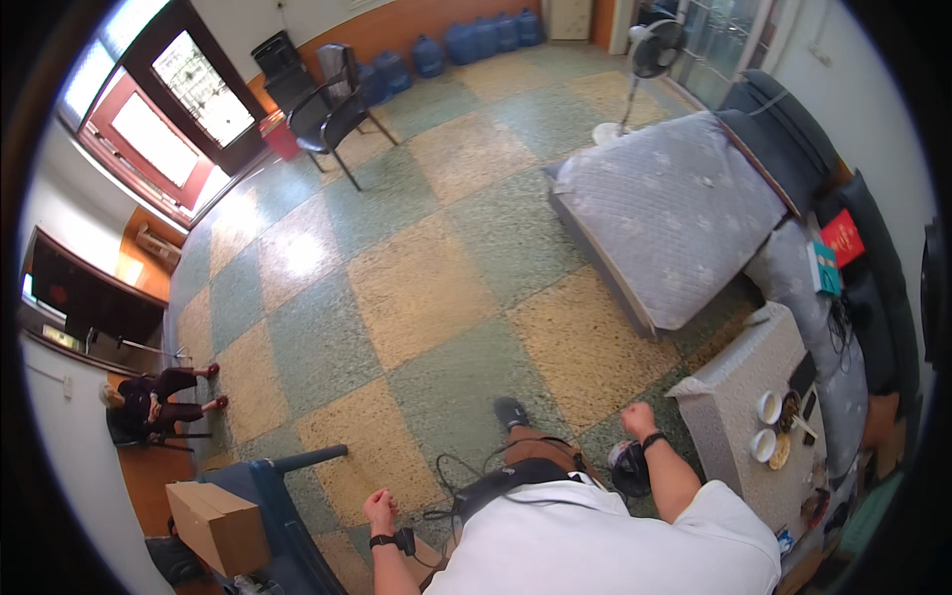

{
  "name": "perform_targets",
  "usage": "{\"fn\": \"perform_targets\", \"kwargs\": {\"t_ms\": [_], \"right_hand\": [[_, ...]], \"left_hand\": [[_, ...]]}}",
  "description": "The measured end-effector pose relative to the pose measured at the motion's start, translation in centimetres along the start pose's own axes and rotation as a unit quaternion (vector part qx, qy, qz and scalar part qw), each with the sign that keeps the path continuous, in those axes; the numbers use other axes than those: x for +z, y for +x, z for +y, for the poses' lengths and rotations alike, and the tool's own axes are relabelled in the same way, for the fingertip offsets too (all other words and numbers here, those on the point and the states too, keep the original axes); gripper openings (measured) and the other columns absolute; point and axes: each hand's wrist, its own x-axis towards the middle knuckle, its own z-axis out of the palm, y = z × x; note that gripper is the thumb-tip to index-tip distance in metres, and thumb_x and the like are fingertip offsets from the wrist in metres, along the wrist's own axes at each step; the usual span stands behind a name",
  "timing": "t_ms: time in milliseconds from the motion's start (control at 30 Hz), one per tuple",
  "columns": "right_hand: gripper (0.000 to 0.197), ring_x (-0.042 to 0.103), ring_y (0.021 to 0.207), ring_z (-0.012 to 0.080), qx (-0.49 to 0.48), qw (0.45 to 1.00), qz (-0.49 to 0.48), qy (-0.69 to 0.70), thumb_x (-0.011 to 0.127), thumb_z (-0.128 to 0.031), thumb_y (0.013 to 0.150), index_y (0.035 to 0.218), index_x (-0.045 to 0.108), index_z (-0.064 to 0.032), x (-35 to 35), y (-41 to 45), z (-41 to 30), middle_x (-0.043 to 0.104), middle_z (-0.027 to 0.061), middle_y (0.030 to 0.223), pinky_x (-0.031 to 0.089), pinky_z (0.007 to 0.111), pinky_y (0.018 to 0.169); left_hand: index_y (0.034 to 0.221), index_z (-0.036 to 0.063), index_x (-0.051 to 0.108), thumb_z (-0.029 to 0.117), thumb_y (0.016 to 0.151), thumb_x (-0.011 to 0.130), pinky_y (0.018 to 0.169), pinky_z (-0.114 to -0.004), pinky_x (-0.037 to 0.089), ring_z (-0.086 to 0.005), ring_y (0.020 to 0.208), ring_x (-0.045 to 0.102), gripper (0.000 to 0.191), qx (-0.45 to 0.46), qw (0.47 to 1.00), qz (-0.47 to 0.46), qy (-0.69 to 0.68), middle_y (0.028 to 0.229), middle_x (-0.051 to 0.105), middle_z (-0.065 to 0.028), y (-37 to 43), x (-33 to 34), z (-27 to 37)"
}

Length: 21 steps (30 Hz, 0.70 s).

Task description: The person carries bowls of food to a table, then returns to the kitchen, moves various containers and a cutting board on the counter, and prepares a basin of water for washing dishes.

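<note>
My left hand (pixel 381 512) is loosely curled above the tiled floor, right of a blue table that bears a cardboard box (pixel 219 524). It wears a dark wristband, and nothing shows in it. On the other side, my right hand (pixel 638 421) is held out with curled fingers, left of the cloth-covered table (pixel 725 405); no object shows in it. A dark round thing (pixel 630 468) lies below that forearm. On the cloth stand white bowls (pixel 769 407), a dish of dark food and a yellowish round food (pixel 779 451). Black cables hang about my waist.
A bed with a grey quilted cover (pixel 669 216) stands at the right, near a standing fan (pixel 656 50). Black chairs (pixel 343 123) and several blue water bottles (pixel 428 57) line the far wall. A person (pixel 152 401) sits at the left. A dark bar (pixel 311 458) juts over the floor.
</note>
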Motion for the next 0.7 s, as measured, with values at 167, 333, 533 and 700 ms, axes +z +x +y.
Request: {"fn": "perform_targets", "kwargs": {"t_ms": [167, 333, 533, 700], "right_hand": [[0.018, 0.062, 0.057, 0.0189, -0.111, 0.993, -0.042, 0.013, 0.064, -0.015, 0.083, 0.073, 0.067, 0.0005, 1.4, 5.7, -23.2, 0.065, 0.0083, 0.062, 0.05, 0.035, 0.057], [0.017, 0.062, 0.057, 0.0173, -0.222, 0.966, -0.053, 0.126, 0.063, -0.018, 0.08, 0.078, 0.07, -0.0028, 2.6, 9.9, -36.8, 0.066, 0.0071, 0.063, 0.048, 0.034, 0.055], [0.025, 0.061, 0.054, 0.0201, -0.157, 0.984, -0.081, 0.009, 0.062, -0.012, 0.089, 0.067, 0.061, -0.0005, 9.8, 17.5, -36.3, 0.062, 0.0109, 0.062, 0.046, 0.036, 0.051], [0.024, 0.06, 0.049, 0.0249, -0.039, 0.992, -0.092, -0.079, 0.062, -0.02, 0.081, 0.068, 0.066, 0.0001, 15.0, 20.3, -37.2, 0.064, 0.0126, 0.061, 0.046, 0.039, 0.048]], "left_hand": [[0.099, 0.0033, 0.067, 0.013, 0.095, 0.062, 0.051, -0.028, 0.048, -0.0127, 0.055, 0.055, 0.012, -0.033, 0.999, 0.017, -0.029, 0.071, 0.059, -0.0027, 3.6, 0.0, 7.6], [0.094, 0.0031, 0.068, 0.019, 0.097, 0.06, 0.05, -0.028, 0.047, -0.0119, 0.053, 0.053, 0.018, -0.005, 1.0, -0.006, -0.01, 0.064, 0.055, 0.0, 11.8, 1.6, 14.9], [0.089, 0.0024, 0.067, 0.026, 0.098, 0.058, 0.047, -0.029, 0.045, -0.0115, 0.048, 0.05, 0.027, -0.001, 1.0, -0.016, 0.004, 0.06, 0.053, 0.0008, 23.3, 2.5, 21.9], [0.083, 0.0023, 0.064, 0.03, 0.098, 0.057, 0.042, -0.029, 0.039, -0.0124, 0.042, 0.046, 0.032, -0.028, 0.999, -0.026, -0.021, 0.052, 0.048, 0.0, 32.6, -0.2, 27.6]]}}
